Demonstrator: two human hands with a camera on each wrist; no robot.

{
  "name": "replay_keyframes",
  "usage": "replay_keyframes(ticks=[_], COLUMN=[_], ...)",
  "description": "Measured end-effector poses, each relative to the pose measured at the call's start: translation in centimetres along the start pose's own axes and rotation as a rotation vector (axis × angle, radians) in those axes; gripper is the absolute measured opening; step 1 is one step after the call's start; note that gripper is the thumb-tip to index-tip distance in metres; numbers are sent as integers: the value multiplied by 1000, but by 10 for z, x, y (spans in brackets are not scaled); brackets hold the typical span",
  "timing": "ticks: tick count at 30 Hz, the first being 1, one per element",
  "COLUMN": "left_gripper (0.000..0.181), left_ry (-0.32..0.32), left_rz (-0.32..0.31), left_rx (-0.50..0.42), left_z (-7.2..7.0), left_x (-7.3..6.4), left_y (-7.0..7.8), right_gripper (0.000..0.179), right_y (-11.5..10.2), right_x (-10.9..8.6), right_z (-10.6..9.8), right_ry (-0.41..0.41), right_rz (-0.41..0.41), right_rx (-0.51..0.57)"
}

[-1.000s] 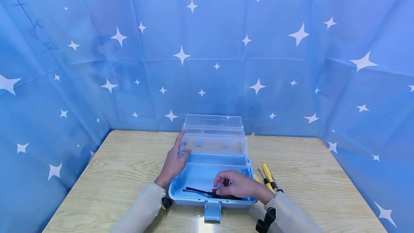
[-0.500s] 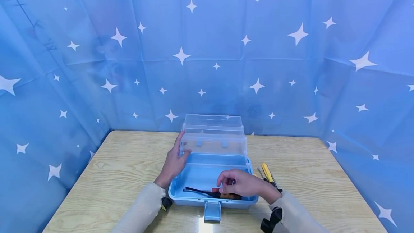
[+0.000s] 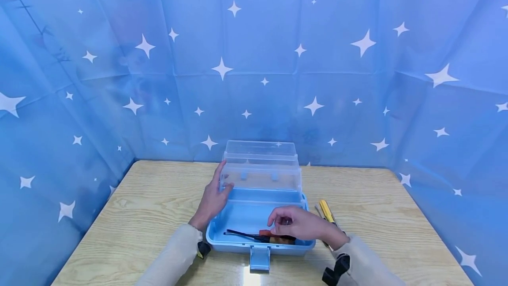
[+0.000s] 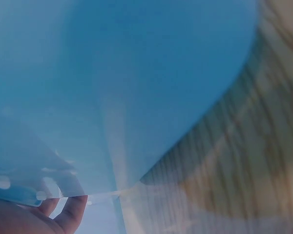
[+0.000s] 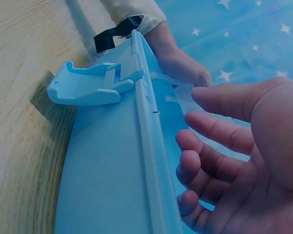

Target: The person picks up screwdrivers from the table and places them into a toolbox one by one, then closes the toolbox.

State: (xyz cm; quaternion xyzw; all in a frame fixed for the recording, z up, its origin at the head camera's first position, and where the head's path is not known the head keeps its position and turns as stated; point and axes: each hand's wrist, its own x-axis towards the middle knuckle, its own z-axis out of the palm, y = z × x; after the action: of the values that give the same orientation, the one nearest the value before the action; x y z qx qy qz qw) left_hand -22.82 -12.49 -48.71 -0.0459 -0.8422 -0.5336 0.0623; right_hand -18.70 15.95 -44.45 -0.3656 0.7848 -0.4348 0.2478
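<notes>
A light blue toolbox [image 3: 228, 247] stands with its clear hinged lid [image 3: 262, 147] raised. My left hand [image 3: 211, 201] holds the lid's left edge, thumb in front and fingers along the side. Inside the box, near the front wall, lie screwdrivers: one with an amber handle [image 3: 282, 241], one with a red handle [image 3: 265, 232] and dark shafts pointing left. Over the right part of these hangs my right hand [image 3: 297, 223], fingers loosely curled with nothing between them. In the right wrist view those loose fingers [image 5: 215, 131] are beside the box's front rim.
Yellow-handled screwdrivers [image 3: 326, 211] lie on the wooden table [image 3: 158, 197] right of the box, partly behind my right wrist. The box's front latch [image 5: 88, 85] sticks out toward me. A blue star-patterned curtain [image 3: 262, 34] hangs along the table's back and sides.
My right hand has let go of the amber-handled screwdriver in the box and lifted slightly up and to the right. The left hand stays at the lid.
</notes>
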Motion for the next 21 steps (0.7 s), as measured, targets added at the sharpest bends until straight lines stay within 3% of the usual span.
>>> replay_keyframes(ticks=[21], left_gripper=[68], left_ry=[-1], left_rz=[-15], left_rx=[-2], left_z=[0], left_x=[-1], left_y=[0], right_gripper=[21], right_y=[-1], right_x=[-25], right_z=[-20], right_ry=[115], right_rz=[-36], right_rx=[-8])
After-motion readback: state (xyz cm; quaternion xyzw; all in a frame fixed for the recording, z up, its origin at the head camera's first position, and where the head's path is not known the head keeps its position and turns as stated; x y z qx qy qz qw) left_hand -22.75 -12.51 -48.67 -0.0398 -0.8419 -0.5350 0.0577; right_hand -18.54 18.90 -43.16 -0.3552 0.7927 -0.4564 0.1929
